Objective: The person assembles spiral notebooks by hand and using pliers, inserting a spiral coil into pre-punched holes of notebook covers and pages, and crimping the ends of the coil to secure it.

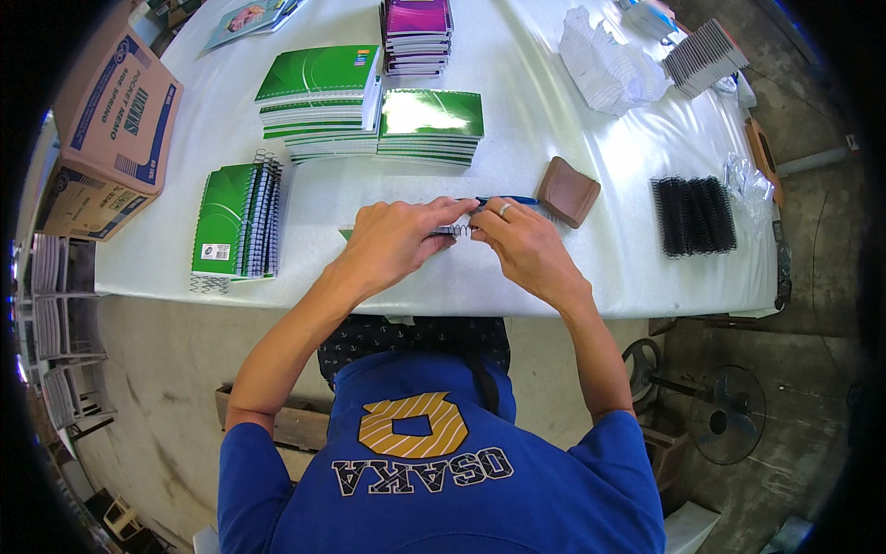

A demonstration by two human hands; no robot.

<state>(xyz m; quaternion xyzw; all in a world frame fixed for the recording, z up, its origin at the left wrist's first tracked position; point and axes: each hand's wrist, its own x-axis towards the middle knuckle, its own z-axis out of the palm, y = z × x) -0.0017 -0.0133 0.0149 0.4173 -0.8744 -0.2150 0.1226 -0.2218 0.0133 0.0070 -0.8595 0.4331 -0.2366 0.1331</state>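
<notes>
My left hand (pixel 392 242) is closed on a thin green notebook, seen nearly edge-on and mostly hidden by the hand. From its edge a dark wire coil (pixel 464 231) runs across the gap to my right hand (pixel 533 249), whose fingers pinch the coil's end. Just behind the right fingers is a slim blue pen-like tool (pixel 517 199); whether a finger touches it I cannot tell. A brown block (pixel 568 192) with a curved top sits right of that hand. Left of my hands, green notebooks (pixel 220 217) with coils along their edges lie in a pile.
Beyond my hands stand stacks of green notebooks (pixel 318 74) and purple notebooks (pixel 417 23). Black coils (pixel 694 217) lie in a bunch at the right, near crumpled white paper (pixel 609 69) and a grey stack (pixel 706 57). A cardboard box (pixel 120 111) is at the left edge.
</notes>
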